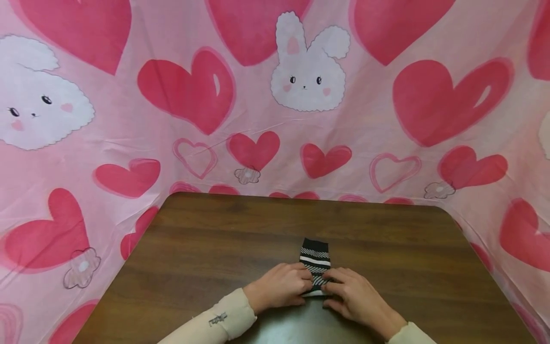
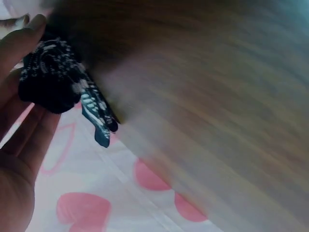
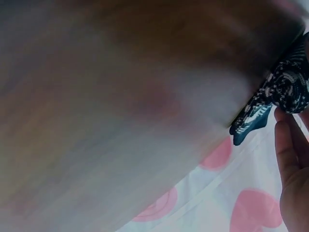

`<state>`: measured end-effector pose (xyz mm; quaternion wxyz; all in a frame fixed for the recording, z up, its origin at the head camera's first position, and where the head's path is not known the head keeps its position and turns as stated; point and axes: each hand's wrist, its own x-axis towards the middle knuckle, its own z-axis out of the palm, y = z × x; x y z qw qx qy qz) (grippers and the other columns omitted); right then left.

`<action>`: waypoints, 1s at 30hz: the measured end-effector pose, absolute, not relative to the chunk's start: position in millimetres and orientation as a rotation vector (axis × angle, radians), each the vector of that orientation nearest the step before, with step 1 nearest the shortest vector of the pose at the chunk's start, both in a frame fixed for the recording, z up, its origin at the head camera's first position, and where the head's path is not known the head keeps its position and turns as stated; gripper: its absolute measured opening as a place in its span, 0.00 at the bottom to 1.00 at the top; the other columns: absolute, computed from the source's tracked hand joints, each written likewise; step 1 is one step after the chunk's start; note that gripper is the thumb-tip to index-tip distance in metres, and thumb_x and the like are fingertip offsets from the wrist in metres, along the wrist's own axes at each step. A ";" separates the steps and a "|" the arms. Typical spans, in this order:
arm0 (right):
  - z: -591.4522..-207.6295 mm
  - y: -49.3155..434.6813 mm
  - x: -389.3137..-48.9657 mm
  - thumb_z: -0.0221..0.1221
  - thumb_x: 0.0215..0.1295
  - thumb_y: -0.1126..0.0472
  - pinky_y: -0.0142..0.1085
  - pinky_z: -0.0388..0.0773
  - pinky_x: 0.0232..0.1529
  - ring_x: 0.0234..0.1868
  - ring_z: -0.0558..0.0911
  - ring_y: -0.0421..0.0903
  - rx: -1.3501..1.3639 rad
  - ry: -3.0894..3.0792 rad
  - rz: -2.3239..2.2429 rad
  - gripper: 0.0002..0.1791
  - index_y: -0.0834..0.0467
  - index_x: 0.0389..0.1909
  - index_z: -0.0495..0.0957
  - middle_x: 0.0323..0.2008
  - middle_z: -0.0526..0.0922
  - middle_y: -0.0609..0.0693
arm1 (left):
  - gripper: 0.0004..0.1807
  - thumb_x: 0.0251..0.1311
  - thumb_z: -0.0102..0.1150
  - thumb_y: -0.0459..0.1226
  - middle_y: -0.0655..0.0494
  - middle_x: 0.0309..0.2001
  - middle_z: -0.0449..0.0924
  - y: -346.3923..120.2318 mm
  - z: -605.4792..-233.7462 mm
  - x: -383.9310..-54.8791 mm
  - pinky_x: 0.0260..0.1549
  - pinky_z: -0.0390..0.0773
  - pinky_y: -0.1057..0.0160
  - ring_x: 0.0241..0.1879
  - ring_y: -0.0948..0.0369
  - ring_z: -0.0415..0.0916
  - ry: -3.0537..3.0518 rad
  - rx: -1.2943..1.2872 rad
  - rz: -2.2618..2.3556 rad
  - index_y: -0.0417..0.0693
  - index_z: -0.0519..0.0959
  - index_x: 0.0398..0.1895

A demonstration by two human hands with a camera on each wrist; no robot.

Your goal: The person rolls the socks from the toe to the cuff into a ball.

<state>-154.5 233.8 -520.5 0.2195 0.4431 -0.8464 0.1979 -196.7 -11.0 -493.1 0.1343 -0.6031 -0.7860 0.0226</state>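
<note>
A black-and-white patterned sock [image 1: 315,260] lies on the wooden table, its plain black end pointing away from me. Its near part is rolled up, and the coil [image 3: 289,92] shows in the right wrist view. My left hand [image 1: 283,286] grips the roll from the left, thumb on the near side and fingers beyond it. From the right, my right hand [image 1: 354,294] holds the same roll between thumb and fingers. Two layered flat ends stick out past the roll [image 2: 48,92] in the left wrist view.
The brown wooden table [image 1: 223,234] has rounded far corners. Around it hangs a pink cloth [image 1: 258,119] printed with hearts and white rabbits, close along the table's far and side edges. Light reflects off the table near me.
</note>
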 end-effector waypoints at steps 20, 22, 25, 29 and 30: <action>-519.3 233.2 -142.4 0.75 0.47 0.59 0.37 0.81 0.37 0.40 0.78 0.34 1.037 -2.523 0.694 0.21 0.49 0.42 0.79 0.44 0.78 0.38 | 0.15 0.45 0.69 0.34 0.65 0.38 0.82 -6.1 -501.2 -200.9 0.35 0.69 0.79 0.33 0.75 0.70 -2.495 -1.610 -0.816 0.52 0.83 0.40; -517.4 233.8 -140.9 0.74 0.49 0.60 0.37 0.81 0.38 0.40 0.79 0.33 0.973 -2.589 0.777 0.20 0.49 0.43 0.79 0.44 0.79 0.37 | 0.14 0.47 0.68 0.34 0.67 0.38 0.82 -6.1 -498.4 -201.3 0.34 0.69 0.78 0.32 0.75 0.70 -2.580 -1.551 -0.927 0.53 0.84 0.40; -513.9 234.4 -139.1 0.72 0.54 0.60 0.36 0.81 0.38 0.39 0.79 0.34 0.900 -2.680 0.893 0.18 0.49 0.46 0.79 0.43 0.81 0.38 | 0.13 0.49 0.67 0.33 0.69 0.36 0.82 -6.5 -496.0 -201.6 0.32 0.70 0.77 0.31 0.74 0.72 -2.694 -1.435 -1.119 0.53 0.84 0.40; -510.1 234.4 -138.5 0.69 0.62 0.58 0.34 0.80 0.35 0.38 0.79 0.34 0.856 -2.746 0.982 0.16 0.49 0.49 0.77 0.42 0.83 0.39 | 0.10 0.51 0.66 0.32 0.70 0.35 0.82 -6.5 -496.2 -202.0 0.33 0.72 0.74 0.32 0.72 0.73 -2.785 -1.291 -1.320 0.52 0.85 0.38; -509.3 234.3 -138.6 0.68 0.63 0.58 0.34 0.79 0.35 0.37 0.79 0.33 0.853 -2.755 0.984 0.15 0.48 0.49 0.77 0.42 0.83 0.39 | 0.10 0.52 0.66 0.31 0.70 0.34 0.82 -6.2 -495.9 -202.1 0.33 0.72 0.73 0.32 0.72 0.74 -2.802 -1.260 -1.349 0.52 0.85 0.37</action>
